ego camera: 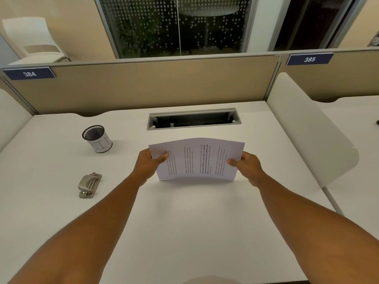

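Behind the printed sheet [196, 158] I lose most fingers of my left hand [147, 163] and right hand [249, 166]. Its print is too small for me to read, I cannot tell whether its lower edge touches the desk [184, 222], and the frame cuts my forearms [92, 232]

The white desk [184, 232] carries a black mesh cup [97, 138] at far left and a metal hole punch [89, 185] nearer on the left, well apart.
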A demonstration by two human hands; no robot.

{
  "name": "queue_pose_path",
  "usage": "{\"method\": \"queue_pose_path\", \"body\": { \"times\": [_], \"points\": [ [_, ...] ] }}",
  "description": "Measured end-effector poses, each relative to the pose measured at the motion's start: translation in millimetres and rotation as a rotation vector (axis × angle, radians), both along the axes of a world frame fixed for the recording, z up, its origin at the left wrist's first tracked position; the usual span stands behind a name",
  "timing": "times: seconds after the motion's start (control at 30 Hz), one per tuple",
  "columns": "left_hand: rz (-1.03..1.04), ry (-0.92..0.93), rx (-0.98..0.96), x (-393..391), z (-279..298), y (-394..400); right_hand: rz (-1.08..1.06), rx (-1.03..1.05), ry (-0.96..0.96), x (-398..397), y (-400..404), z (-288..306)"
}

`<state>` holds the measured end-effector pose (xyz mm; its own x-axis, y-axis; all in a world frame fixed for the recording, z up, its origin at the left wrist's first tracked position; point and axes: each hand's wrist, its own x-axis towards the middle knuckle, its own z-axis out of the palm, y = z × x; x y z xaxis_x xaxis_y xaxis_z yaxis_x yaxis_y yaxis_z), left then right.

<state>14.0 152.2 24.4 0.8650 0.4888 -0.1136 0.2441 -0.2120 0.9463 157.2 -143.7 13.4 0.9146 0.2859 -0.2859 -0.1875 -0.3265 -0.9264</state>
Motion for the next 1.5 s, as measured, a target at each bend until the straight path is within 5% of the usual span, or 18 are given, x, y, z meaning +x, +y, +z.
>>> {"method": "queue_pose_path", "body": {
  "times": [0.33,1.5],
  "points": [
    [0.031,0.049,-0.021,1,-7,4,0.025,-0.048,-0.062,-4,3,-1],
    [0.288,-0.138,-0.609,12,22,-10,-0.258,0.636,0.261,-1,23,32]
  ]
}}
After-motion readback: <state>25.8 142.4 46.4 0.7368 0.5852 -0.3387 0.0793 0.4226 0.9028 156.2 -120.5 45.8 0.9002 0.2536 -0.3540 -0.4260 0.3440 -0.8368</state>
